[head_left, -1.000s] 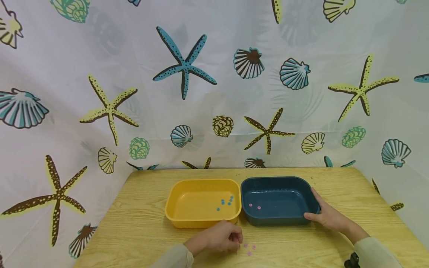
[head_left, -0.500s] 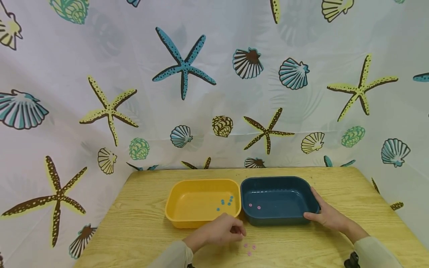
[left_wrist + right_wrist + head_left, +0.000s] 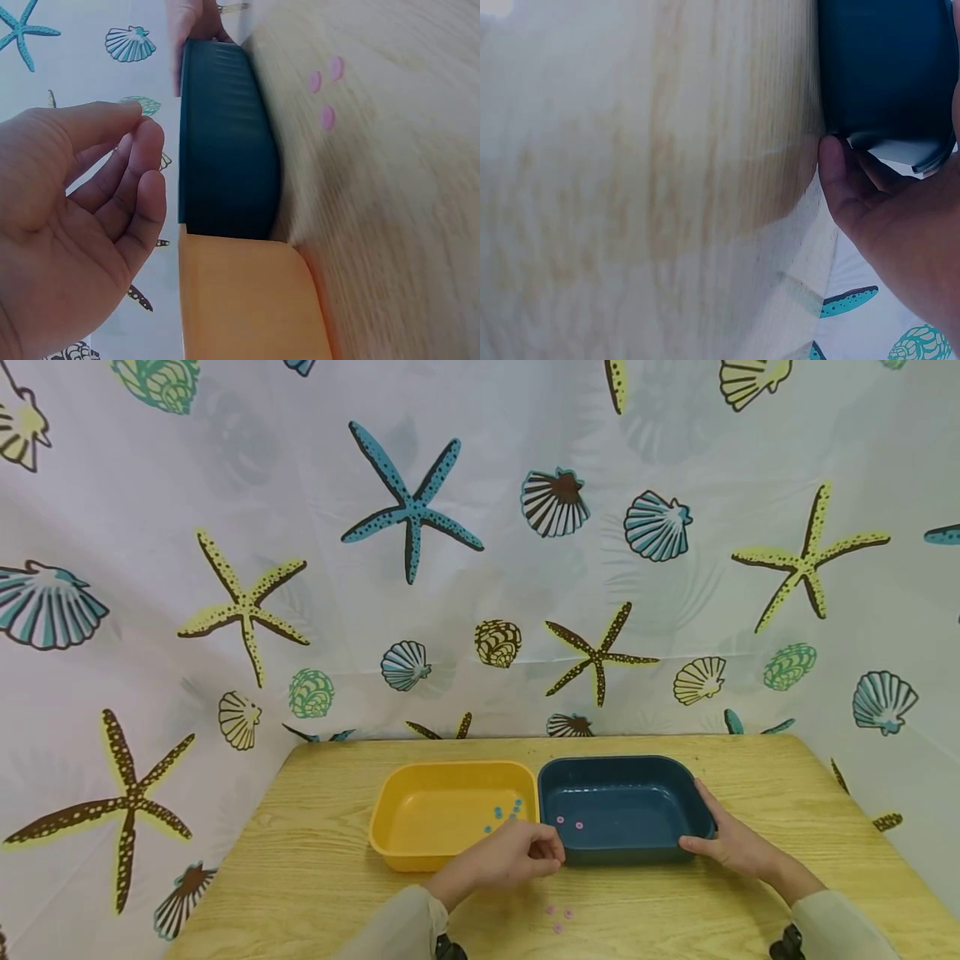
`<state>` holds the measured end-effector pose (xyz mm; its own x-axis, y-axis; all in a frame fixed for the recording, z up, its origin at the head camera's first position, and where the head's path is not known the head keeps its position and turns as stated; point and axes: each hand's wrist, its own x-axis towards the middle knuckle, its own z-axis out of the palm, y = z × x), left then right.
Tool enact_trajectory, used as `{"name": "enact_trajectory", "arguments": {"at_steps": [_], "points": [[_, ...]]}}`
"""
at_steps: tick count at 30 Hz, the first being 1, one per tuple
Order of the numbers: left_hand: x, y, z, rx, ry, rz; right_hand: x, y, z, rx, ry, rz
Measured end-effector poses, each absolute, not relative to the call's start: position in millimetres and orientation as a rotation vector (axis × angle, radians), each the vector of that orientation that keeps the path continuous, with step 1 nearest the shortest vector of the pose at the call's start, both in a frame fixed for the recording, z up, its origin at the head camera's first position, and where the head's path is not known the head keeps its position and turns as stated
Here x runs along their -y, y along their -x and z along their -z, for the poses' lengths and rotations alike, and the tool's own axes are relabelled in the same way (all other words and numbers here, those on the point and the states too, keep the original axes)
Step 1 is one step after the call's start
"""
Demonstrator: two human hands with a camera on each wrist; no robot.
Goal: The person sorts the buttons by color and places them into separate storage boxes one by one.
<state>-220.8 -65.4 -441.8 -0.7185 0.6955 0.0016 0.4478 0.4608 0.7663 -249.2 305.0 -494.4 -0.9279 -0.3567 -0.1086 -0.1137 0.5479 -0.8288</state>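
In the head view my left hand (image 3: 513, 853) is raised by the front of the dark blue bin (image 3: 626, 853), near where it meets the yellow bin (image 3: 420, 862). Thumb and fingertips are pinched together, apparently on a small pink button mostly hidden between them. My right hand (image 3: 738, 845) grips the blue bin's right end, its thumb at the front corner and fingers along the side. Two pink buttons (image 3: 579, 826) lie inside the blue bin. Several blue buttons (image 3: 498, 812) lie in the yellow bin. Three pink buttons (image 3: 328, 118) lie on the table.
Both bins stand side by side on a wooden table (image 3: 315, 835). Behind it and at the sides hangs a white curtain (image 3: 487, 585) printed with starfish and shells. A black wrist device (image 3: 787, 943) shows below the right sleeve.
My left hand has lifted from beside the pink buttons on the table and moved forward and right to the blue bin's front edge. My right hand stays on the bin.
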Motion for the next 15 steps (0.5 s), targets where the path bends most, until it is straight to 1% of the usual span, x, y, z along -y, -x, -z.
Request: {"name": "enact_trajectory", "arguments": {"at_steps": [6, 10, 15], "points": [[56, 228, 437, -2.391, -0.925, -1.202, -305, 249, 495, -2.533, 0.400, 1.317], [50, 233, 435, -2.420, -0.935, -1.192, -305, 249, 495, -2.539, 0.399, 1.313], [44, 240, 434, -2.427, -0.887, -1.198, -305, 249, 497, -2.527, 0.388, 1.320]]}}
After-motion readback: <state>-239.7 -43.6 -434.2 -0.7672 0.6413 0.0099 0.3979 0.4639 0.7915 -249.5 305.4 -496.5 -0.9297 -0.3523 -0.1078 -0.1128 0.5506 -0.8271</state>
